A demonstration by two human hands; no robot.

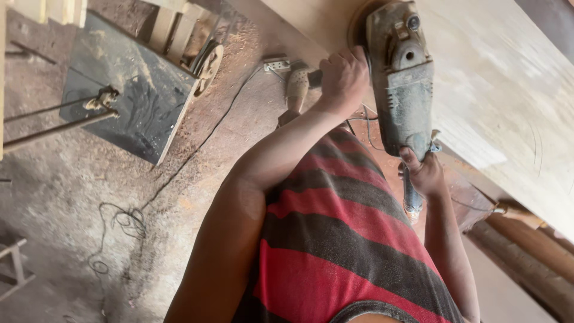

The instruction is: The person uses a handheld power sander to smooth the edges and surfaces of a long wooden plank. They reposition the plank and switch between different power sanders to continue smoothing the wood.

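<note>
A dusty grey-green angle grinder point(400, 78) rests with its disc end against a large pale wooden board point(496, 96) at the upper right. My left hand point(344, 78) is closed around the grinder's side handle, beside the tool's head. My right hand point(421, 170) grips the rear end of the grinder's body, where its cable comes out. The disc itself is hidden under the tool. My torso, in a red and dark striped shirt point(341, 239), fills the bottom middle.
The floor is dusty concrete with a thin cable point(119, 221) coiled on it. A white socket block point(276, 63) lies near the board's edge. A dark panel point(131, 101), metal rods point(54, 119) and wooden slats point(173, 27) stand at the upper left. Rounded timber point(526, 245) lies at the lower right.
</note>
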